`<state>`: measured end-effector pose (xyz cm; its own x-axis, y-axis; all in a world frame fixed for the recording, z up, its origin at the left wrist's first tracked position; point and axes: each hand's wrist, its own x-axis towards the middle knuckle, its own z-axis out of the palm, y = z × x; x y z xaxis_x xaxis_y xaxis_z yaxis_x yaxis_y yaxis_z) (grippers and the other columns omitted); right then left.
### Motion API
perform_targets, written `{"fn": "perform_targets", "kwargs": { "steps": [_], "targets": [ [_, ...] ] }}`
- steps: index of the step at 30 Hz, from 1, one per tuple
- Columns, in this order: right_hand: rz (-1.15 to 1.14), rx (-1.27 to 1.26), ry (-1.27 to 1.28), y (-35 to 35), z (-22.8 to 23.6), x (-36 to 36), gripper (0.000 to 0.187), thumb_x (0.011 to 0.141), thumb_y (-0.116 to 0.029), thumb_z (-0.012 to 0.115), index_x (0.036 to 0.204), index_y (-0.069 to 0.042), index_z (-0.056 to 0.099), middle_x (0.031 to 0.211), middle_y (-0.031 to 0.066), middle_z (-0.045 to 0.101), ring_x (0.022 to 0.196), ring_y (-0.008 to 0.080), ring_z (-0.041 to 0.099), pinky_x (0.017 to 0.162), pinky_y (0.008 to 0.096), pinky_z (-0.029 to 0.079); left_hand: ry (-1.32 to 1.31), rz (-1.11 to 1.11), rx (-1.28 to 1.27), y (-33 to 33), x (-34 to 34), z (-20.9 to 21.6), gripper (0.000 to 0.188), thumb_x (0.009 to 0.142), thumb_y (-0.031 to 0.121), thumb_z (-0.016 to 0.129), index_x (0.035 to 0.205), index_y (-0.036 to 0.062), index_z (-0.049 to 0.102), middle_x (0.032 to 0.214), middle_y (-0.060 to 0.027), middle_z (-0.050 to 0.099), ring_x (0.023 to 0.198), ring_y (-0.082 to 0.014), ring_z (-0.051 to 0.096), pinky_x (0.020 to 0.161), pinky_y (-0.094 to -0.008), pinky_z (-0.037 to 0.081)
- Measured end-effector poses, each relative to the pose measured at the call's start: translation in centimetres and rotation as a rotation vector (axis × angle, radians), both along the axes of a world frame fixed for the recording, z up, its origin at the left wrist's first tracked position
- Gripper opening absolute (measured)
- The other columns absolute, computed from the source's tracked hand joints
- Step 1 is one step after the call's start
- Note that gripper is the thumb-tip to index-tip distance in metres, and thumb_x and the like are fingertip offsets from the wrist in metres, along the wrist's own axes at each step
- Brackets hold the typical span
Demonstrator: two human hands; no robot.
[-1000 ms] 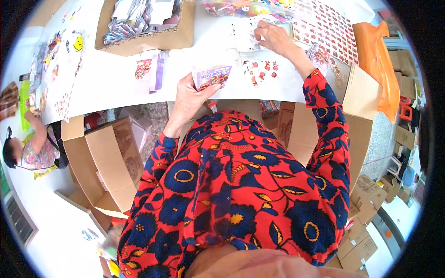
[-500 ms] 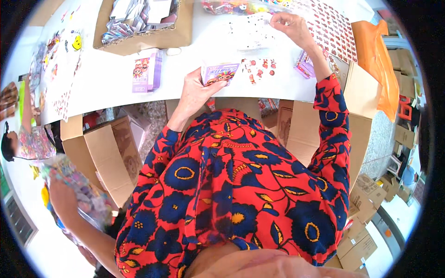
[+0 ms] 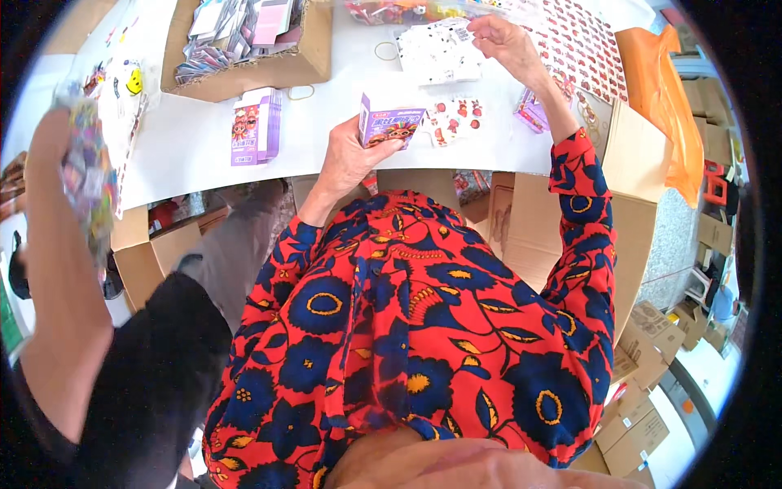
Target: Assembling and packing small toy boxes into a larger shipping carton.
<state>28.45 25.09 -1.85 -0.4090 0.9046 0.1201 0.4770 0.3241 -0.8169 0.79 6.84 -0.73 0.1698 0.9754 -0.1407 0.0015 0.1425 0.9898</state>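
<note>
A small purple printed box [image 3: 393, 126] is gripped in my left hand [image 3: 346, 159], thumb across its front and one side flap standing up, above the table's near edge. Just right of it lies a sheet with small red cartoon figures [image 3: 454, 121]. My right hand [image 3: 507, 47] is raised at the right corner of a stack of white sheets with small dark prints [image 3: 440, 61]. Its fingers look slightly bent and apart, and I see nothing held in them. Below that forearm sits another purple box [image 3: 531, 112].
A cardboard box of cards [image 3: 244, 69] stands back left, with a stack of flat purple boxes [image 3: 257, 130] before it. Red-patterned sheets [image 3: 580, 53] and an orange bag [image 3: 652, 106] lie right. Close on my left, another person's arm [image 3: 61, 269] holds a bag of colourful pieces [image 3: 88, 155].
My right hand's fingers have loosened from a pinch, shifting slightly left and up. My left hand keeps the purple box. The other person has moved in at the left, lifting the colourful bag toward the table.
</note>
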Motion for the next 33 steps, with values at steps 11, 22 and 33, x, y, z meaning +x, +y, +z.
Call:
{"fn": "perform_targets", "kwargs": {
  "steps": [11, 22, 33],
  "targets": [
    [-0.048, 0.14, -0.142, -1.4, 1.2, -0.5, 0.026, 0.084, -0.004, 0.06, 0.11, -0.01, 0.058, 0.088, 0.0023, 0.063, 0.078, 0.0093, 0.059, 0.07, 0.0234, 0.049, 0.05, 0.028, -0.063, -0.3, 0.2, -0.3, 0.031, 0.074, 0.006, 0.073, 0.101, -0.004, 0.062, 0.09, -0.0065, 0.067, 0.081, -0.0089, 0.06, 0.074, -0.0244, 0.049],
    [-0.118, 0.194, -0.106, -1.8, 1.9, -0.6, 0.025, 0.086, -0.007, 0.058, 0.11, -0.01, 0.061, 0.09, 0.0053, 0.067, 0.078, 0.0106, 0.063, 0.072, 0.0237, 0.051, 0.076, 0.01, -0.018, -0.2, 0.3, -0.3, 0.032, 0.073, 0.007, 0.074, 0.101, -0.0041, 0.061, 0.088, -0.0061, 0.067, 0.079, -0.0093, 0.06, 0.073, -0.0248, 0.049],
    [-0.013, -0.029, 0.308, -4.9, 6.3, -2.8, 0.023, 0.083, 0.001, 0.057, 0.105, 0.001, 0.056, 0.098, 0.0061, 0.06, 0.087, 0.0122, 0.057, 0.075, 0.0227, 0.047, 0.073, -0.001, -0.014, -0.1, 0.7, -0.2, 0.031, 0.075, 0.007, 0.073, 0.101, -0.0043, 0.061, 0.089, -0.0068, 0.067, 0.08, -0.0093, 0.06, 0.074, -0.025, 0.049]
  ]
}}
